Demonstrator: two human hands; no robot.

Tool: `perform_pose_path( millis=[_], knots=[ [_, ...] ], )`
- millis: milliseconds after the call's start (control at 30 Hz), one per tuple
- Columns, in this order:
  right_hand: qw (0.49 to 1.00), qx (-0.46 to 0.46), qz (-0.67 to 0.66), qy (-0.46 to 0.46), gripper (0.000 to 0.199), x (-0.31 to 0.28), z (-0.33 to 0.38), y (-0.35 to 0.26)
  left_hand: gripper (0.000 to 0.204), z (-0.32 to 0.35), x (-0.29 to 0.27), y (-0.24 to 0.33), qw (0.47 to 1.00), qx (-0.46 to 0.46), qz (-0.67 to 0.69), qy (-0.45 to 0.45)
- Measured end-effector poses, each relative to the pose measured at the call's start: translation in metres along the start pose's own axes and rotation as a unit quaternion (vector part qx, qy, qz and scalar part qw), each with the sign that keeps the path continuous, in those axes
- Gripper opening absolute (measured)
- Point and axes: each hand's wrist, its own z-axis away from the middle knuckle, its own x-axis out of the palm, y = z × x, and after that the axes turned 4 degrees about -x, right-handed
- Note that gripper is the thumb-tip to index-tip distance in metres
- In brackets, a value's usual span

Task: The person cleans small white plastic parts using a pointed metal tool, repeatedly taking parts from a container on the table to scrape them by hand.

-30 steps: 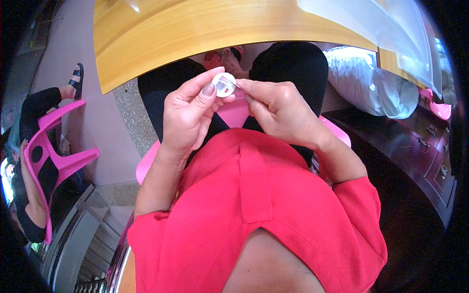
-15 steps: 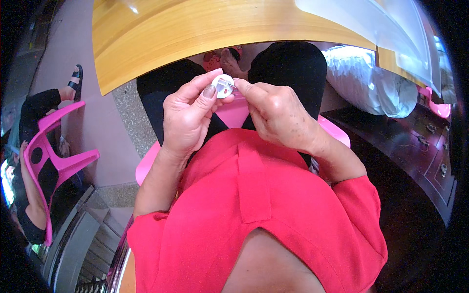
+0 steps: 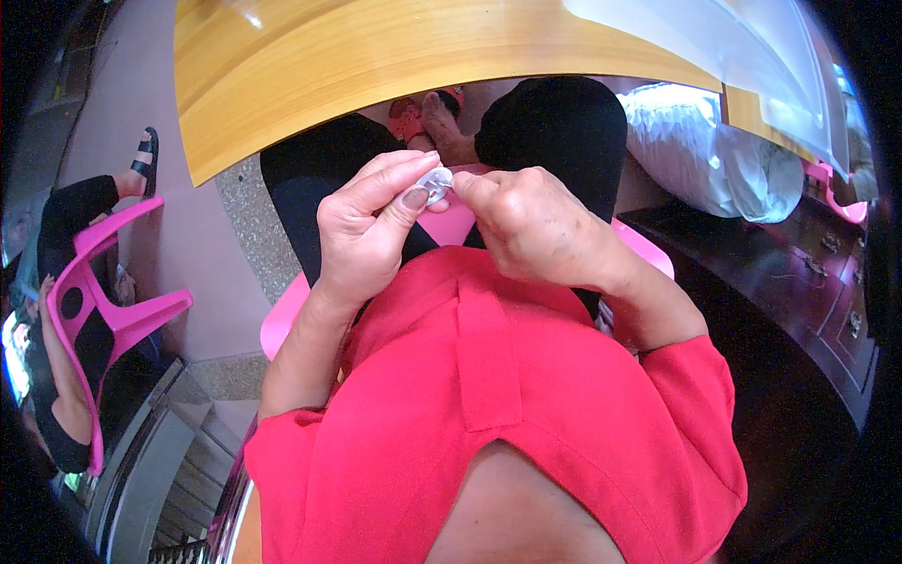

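2 hands are raised together above the lap, just below the near edge of the wooden desk [image 3: 376,66]. 1 small, pale, translucent round piece [image 3: 435,181] is pinched by the thumb and forefinger of the left hand [image 3: 371,230]. The right hand [image 3: 536,226] is closed, its fingertips [image 3: 465,183] touching the same piece from the right. A pink plastic chair [image 3: 103,301] is seen at the left.

Yellow wooden tabletop [image 3: 376,66] with clear plastic sheet [image 3: 742,47] on its right end.
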Motion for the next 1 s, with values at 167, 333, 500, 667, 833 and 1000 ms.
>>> perform_pose_path(
  millis=[167,333,500,667,833,1000],
  knots=[
    [0.999,-0.006,-0.016,-0.038,0.018,-0.003,0.001,0.003,0.023,0.0,-0.001,-0.006,0.999,-0.026,0.027,-0.021],
    [0.999,0.035,0.002,-0.033,0.025,0.0,0.006,0.004,0.024,-0.005,0.0,-0.006,0.975,-0.157,0.158,0.0],
    [0.998,0.024,0.052,0.02,0.02,-0.001,0.009,0.006,0.026,-0.007,0.0,-0.004,0.953,-0.195,0.228,0.03],
    [0.997,0.022,0.064,0.026,0.02,-0.001,0.01,0.003,0.026,-0.006,0.0,-0.004,0.954,-0.19,0.229,0.017],
    [0.998,0.014,0.062,0.011,0.022,-0.001,0.011,0.001,0.026,-0.006,0.004,-0.002,0.964,-0.168,0.203,0.031],
    [0.994,0.028,0.101,0.005,0.023,0.001,0.01,0.0,0.025,-0.004,0.007,-0.006,0.974,-0.152,0.167,0.03]
  ],
)
